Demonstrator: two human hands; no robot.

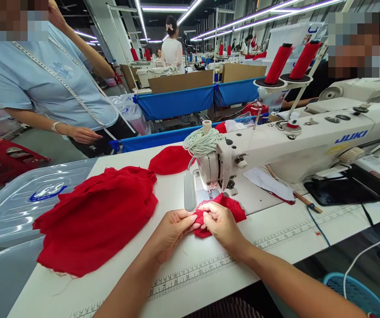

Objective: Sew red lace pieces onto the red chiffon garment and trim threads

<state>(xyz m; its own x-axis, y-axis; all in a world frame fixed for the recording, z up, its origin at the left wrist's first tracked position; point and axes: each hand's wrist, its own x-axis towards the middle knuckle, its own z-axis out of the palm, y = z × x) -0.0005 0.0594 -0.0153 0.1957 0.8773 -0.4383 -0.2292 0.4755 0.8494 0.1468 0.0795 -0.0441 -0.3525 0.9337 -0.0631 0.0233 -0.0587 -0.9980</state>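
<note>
Both my hands pinch a small piece of red fabric (233, 207) just in front of the sewing machine's needle area. My left hand (173, 227) grips its left edge between thumb and fingers. From the right, my right hand (221, 223) holds the same cloth, fingers curled and close to the left thumb. The white sewing machine (272, 141) stands right behind the cloth, its needle and presser foot (212, 192) lit by a lamp. To the left lies a large pile of red fabric (97, 216), and a smaller red piece (170, 160) rests behind it.
A printed ruler (206, 269) runs along the table's front. A white paper pattern (269, 183) and a dark phone-like slab (339, 191) lie right. Red thread cones (278, 64) stand above the machine. A clear plastic bin (14, 198) is at left; a person in light blue (60, 79) stands beyond.
</note>
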